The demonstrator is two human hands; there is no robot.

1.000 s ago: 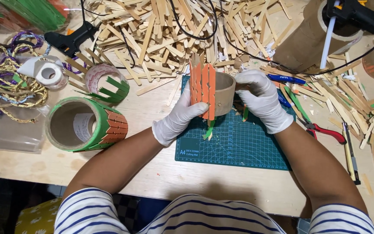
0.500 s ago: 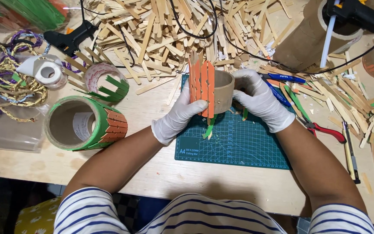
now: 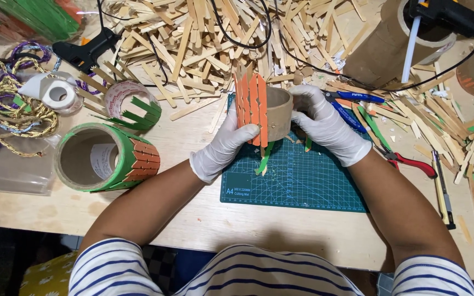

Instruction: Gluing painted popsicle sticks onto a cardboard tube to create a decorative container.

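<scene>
Both gloved hands meet at the centre of the frame. On the left, the left hand [image 3: 223, 147] presses its fingers flat against a row of orange wooden sticks [image 3: 251, 107] that stand along the side of a brown cardboard ring [image 3: 278, 112]; the thumb is hidden behind the sticks, so how far it wraps round cannot be told. Opposite it, the right hand [image 3: 325, 125] is closed on the ring's right edge, fingertips curled over the rim. The ring stands at the upper edge of a dark green cutting mat [image 3: 303, 178], and the hands hide where it meets the mat. Two green strips [image 3: 264, 159] poke out below it, their upper ends covered.

At the left of the frame a larger cardboard tube [image 3: 102, 159], clad in green and orange sticks, lies on its side on the pale wooden table [image 3: 204, 219]. Loose plain sticks [image 3: 204, 44] are heaped across the top. A black glue gun [image 3: 86, 50] lies upper left, partly buried; another [image 3: 451, 15] is cut off at the upper right corner. Red-handled pliers [image 3: 410, 162] lie right of the mat.
</scene>
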